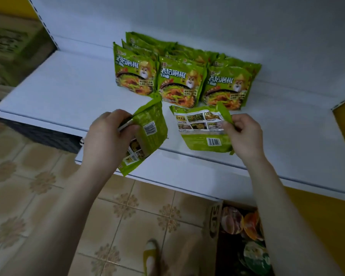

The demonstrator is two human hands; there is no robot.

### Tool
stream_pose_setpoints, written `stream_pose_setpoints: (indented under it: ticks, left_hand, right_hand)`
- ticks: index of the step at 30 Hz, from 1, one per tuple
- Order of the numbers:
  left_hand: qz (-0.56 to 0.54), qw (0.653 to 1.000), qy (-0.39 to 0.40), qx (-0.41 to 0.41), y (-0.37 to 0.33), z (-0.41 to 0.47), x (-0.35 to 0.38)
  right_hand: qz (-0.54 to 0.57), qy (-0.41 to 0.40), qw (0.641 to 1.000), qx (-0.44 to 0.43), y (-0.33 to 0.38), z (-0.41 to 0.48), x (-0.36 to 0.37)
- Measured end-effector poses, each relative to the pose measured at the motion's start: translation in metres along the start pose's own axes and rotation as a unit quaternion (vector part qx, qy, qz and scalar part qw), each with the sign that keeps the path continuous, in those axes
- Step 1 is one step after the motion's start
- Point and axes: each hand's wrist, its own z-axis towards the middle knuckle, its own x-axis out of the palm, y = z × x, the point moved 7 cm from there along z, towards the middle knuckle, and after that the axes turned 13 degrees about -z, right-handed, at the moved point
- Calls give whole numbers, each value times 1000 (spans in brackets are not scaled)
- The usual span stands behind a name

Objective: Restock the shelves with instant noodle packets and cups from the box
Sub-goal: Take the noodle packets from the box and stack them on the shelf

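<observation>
Green packet (150, 130) is gripped by left hand (108, 136) fingers; second packet (199, 136) is pinched by right hand (245, 134), over shelf (68, 92).

Dim, cool-toned wide-angle view, soft all over.
Beyond the fingers (117, 114) the white shelf (68, 92) reads grey-blue and the packets (179, 80) carry only a weak sheen, their print smeared. Below the fingers the arms (74, 216) and floor tiles (28, 156) blur, and straight shelf edges bow toward the corners.
</observation>
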Motion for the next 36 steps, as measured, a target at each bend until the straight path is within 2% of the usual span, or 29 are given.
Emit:
stream_pose_setpoints:
  ticks: [7, 14, 22, 25, 36]
  left_hand:
    - [-40, 998, -30, -49, 23, 30, 1]
    - [-65, 987, -90, -119, 29, 35, 7]
    - [-61, 974, -126, -179, 37, 20, 10]
    - [-65, 972, -131, -186, 36, 16, 7]
    - [-64, 970, -126, -196, 42, 10, 13]
  right_hand:
    - [-33, -10, 999, -30, 15, 43, 26]
    - [-70, -40, 986, -145, 28, 50, 39]
    - [-67, 66, 955, -281, 7, 7, 59]
    - [-82, 131, 943, -294, -18, -5, 80]
    - [-142, 136, 917, -348, -38, -15, 105]
